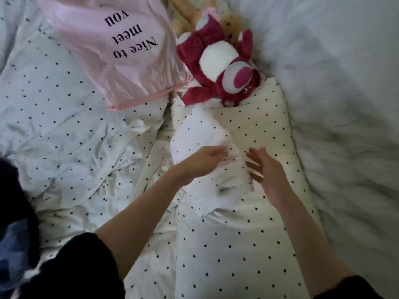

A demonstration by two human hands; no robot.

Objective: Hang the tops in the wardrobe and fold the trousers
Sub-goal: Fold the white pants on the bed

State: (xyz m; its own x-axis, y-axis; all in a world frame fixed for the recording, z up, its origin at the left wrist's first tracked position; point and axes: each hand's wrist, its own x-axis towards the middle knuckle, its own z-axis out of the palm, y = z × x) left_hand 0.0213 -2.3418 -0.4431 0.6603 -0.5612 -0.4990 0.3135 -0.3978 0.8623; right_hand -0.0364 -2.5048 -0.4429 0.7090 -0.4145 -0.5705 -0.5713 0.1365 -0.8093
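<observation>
A bed is covered with a wrinkled white sheet with small dark dots. On its upper left part lies a pink plastic bag with the printed words "Nice to meet you". Just beside the bag, to the right, a dark pink and white plush bear lies with its head touching a long dotted pillow. A fluffy white blanket fills the right side.

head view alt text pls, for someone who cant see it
Two bare hands, left hand and right hand, reach for a white garment on a polka-dot bed cover. Above lie a pink plastic bag and a pink plush bear.
</observation>
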